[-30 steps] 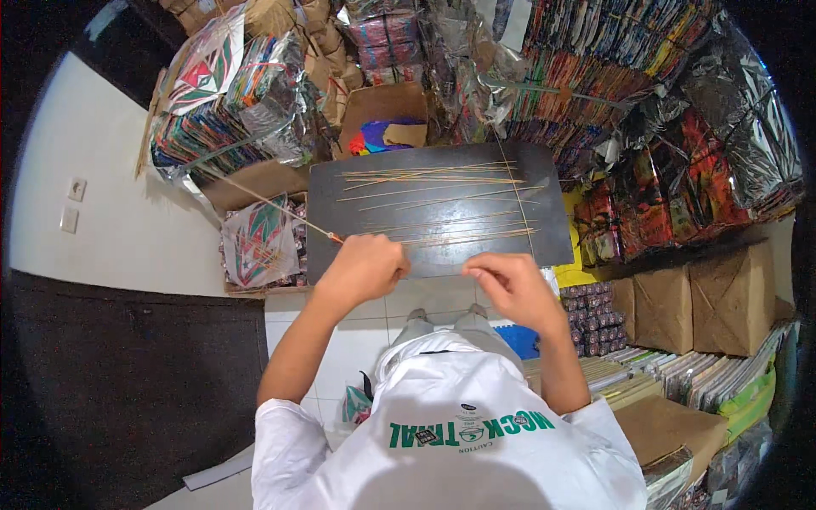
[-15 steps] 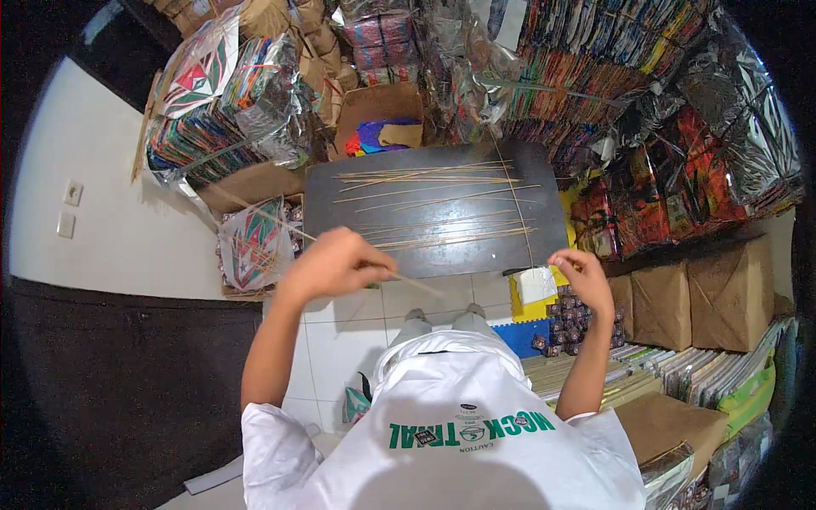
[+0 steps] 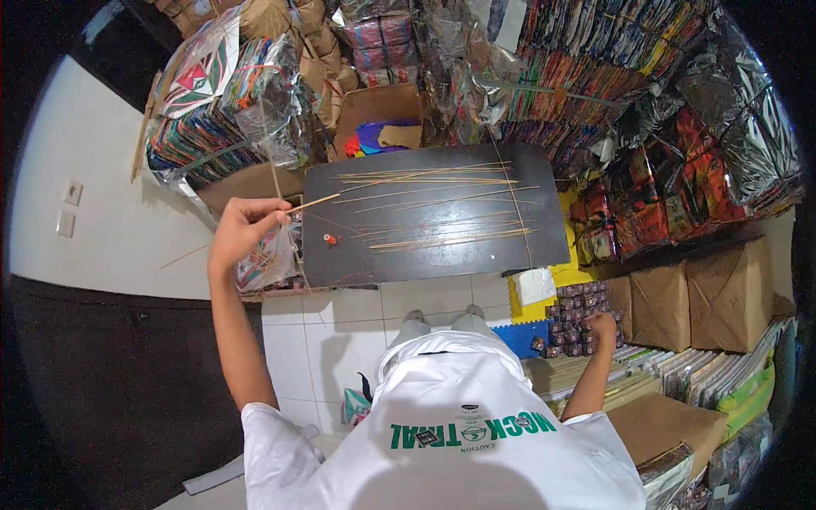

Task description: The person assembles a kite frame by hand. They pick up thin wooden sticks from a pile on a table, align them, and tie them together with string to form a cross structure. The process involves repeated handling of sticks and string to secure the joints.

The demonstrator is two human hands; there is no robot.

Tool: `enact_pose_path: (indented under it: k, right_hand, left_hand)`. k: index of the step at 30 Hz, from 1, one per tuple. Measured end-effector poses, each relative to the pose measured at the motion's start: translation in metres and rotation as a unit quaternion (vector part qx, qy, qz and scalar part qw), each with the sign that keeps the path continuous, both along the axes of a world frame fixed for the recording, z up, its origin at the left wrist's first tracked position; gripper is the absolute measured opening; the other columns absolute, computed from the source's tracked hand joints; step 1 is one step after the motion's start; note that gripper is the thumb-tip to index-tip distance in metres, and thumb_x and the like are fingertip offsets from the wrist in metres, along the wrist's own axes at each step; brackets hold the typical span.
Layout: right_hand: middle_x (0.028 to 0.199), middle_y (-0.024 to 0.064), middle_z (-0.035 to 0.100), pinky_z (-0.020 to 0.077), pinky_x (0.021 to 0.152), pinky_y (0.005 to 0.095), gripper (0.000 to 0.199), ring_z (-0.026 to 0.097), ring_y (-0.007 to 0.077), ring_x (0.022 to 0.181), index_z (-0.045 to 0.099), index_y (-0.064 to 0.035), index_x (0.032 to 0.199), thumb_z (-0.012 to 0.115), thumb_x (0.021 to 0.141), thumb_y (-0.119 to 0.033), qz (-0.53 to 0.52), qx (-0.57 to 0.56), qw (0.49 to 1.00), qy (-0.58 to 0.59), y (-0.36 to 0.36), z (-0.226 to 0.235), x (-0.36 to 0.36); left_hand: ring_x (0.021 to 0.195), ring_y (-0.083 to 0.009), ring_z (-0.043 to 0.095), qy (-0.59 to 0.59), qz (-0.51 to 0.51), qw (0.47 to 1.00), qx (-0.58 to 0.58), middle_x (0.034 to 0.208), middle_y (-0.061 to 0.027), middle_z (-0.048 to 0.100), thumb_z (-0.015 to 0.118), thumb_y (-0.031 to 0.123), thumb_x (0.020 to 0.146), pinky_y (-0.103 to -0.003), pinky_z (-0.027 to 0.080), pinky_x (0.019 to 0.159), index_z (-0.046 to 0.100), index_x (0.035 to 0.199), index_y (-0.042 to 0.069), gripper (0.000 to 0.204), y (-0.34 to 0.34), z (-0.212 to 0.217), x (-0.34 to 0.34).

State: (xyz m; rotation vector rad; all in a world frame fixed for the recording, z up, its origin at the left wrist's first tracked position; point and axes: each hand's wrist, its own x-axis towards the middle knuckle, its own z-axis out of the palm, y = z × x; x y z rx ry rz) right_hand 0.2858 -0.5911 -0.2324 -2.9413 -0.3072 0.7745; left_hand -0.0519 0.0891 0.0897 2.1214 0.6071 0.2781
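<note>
At the table's left end, my left hand (image 3: 245, 234) pinches thin bamboo sticks (image 3: 314, 202) that cross at the fingertips. One points right over the table edge; another rises blurred toward the back. A small reddish-orange thread spool (image 3: 331, 240) rests on the dark table (image 3: 327, 263) close to this hand. Several long, thin bamboo sticks (image 3: 450, 241) are spread crosswise over the tabletop. Well off to the right, beyond the table's front corner, my right hand (image 3: 601, 329) is held with curled fingers above small dark patterned boxes; whatever lies in them is too small to make out.
A box with a patterned kite sheet (image 3: 270, 259) stands left of the table. Behind it is an open cardboard box (image 3: 378, 106) with colourful contents. Tied stacks of folded kites (image 3: 586, 76) crowd the back and right. Brown wrapped parcels (image 3: 729, 293) stand at right.
My left hand has moved left and back with the sticks, uncovering the spool. My right hand has moved down and slightly right, away from the table corner.
</note>
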Motion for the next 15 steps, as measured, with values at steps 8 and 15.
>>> enact_pose_path:
  k: [8,15]
  right_hand:
    - [0.137,0.0210,0.055,0.0357,0.111,0.0390,0.045,0.048,0.0348,0.131,0.056,-0.0030,0.132,0.063,0.089,-0.015,0.141,0.342,0.923,-0.107,0.183,0.106,-0.037]
    - [0.137,0.0133,0.054,0.0393,0.107,0.0368,0.052,0.051,0.0243,0.128,0.043,-0.0013,0.143,0.058,0.093,-0.012,0.147,0.696,0.683,0.166,0.346,0.199,-0.137]
  left_hand:
    - [0.070,-0.0081,0.064,0.009,-0.130,0.991,-0.026,0.080,-0.0073,0.074,0.071,0.011,0.086,-0.025,0.051,0.066,0.073,0.099,-0.004,0.020,-0.073,-0.001,0.065]
    - [0.073,-0.0094,0.065,-0.028,-0.253,0.967,-0.015,0.082,-0.0100,0.074,0.072,0.012,0.084,-0.027,0.051,0.065,0.073,0.104,0.001,0.023,-0.129,-0.013,0.107]
